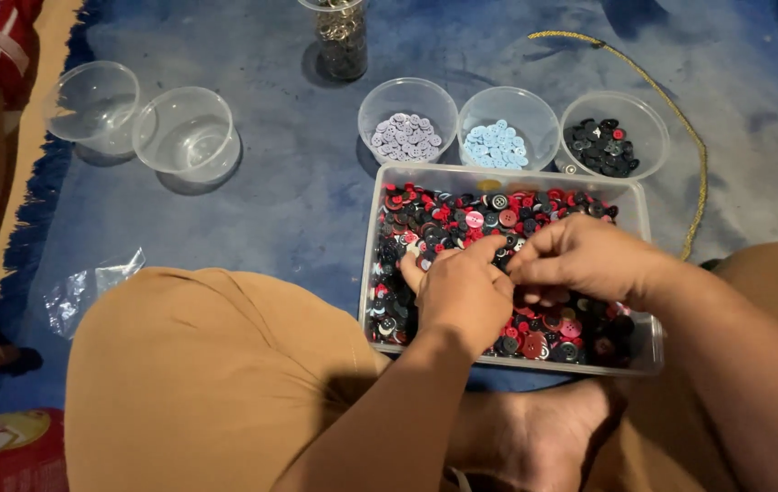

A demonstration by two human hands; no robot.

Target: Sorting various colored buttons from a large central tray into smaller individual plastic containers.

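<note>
From the head view, your left hand [464, 293] rests inside the clear rectangular tray [641, 219] of mixed red, black and grey buttons [462, 219], its fingers curled down among them; whether it pinches one, you cannot tell. Your right hand [580, 260] sits just beside it over the tray, fingertips pinched together, what they hold hidden. Beyond the tray stand three round cups: lilac buttons [405, 137], pale blue buttons [496, 146], dark buttons [603, 148]. Two empty clear cups [148, 128] sit well left of the tray.

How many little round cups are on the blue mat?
5: two empty cups at the far left, three behind the button tray with lilac buttons, light blue buttons and dark buttons.
</note>
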